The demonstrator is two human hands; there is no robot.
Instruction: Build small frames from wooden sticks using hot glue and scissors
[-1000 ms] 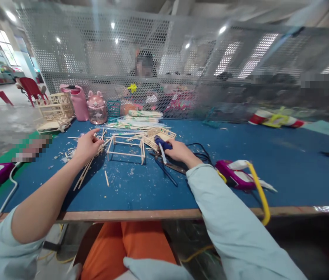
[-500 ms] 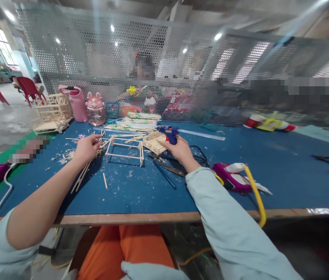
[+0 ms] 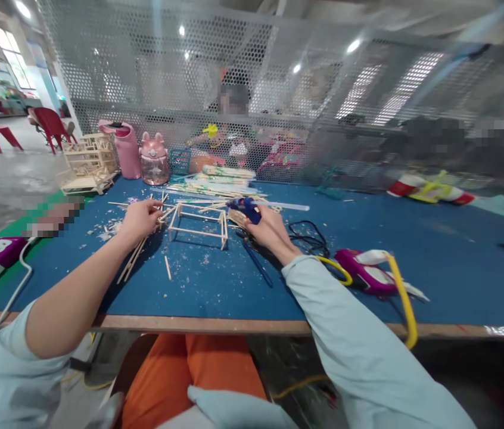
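Note:
My left hand (image 3: pixel 142 219) has its fingertips pinched on a thin wooden stick (image 3: pixel 166 214), beside the frame's left end, above a loose bunch of sticks (image 3: pixel 132 262). A small open frame of wooden sticks (image 3: pixel 198 231) stands on the blue tabletop between my hands. My right hand (image 3: pixel 270 229) is wrapped round a dark blue glue gun (image 3: pixel 247 207), its nozzle pointing left near the frame's right upper corner. From its back sticks out a long clear glue stick (image 3: pixel 294 205). A small slatted wooden piece (image 3: pixel 236 218) lies behind the gun and is partly hidden.
Pliers (image 3: pixel 256 262) and a black cord (image 3: pixel 310 238) lie by my right wrist. A purple-and-white device (image 3: pixel 363 274) with a yellow strap is further right. Stick bundles (image 3: pixel 227 176), a pink bottle (image 3: pixel 127 154), a clear jar (image 3: pixel 154 161) and wooden models (image 3: pixel 91 161) stand behind, before a mesh screen (image 3: pixel 171 83).
My right hand has carried the glue gun left, closer to the stick frame. My left hand stays beside the frame's left end. The whole view has shifted slightly.

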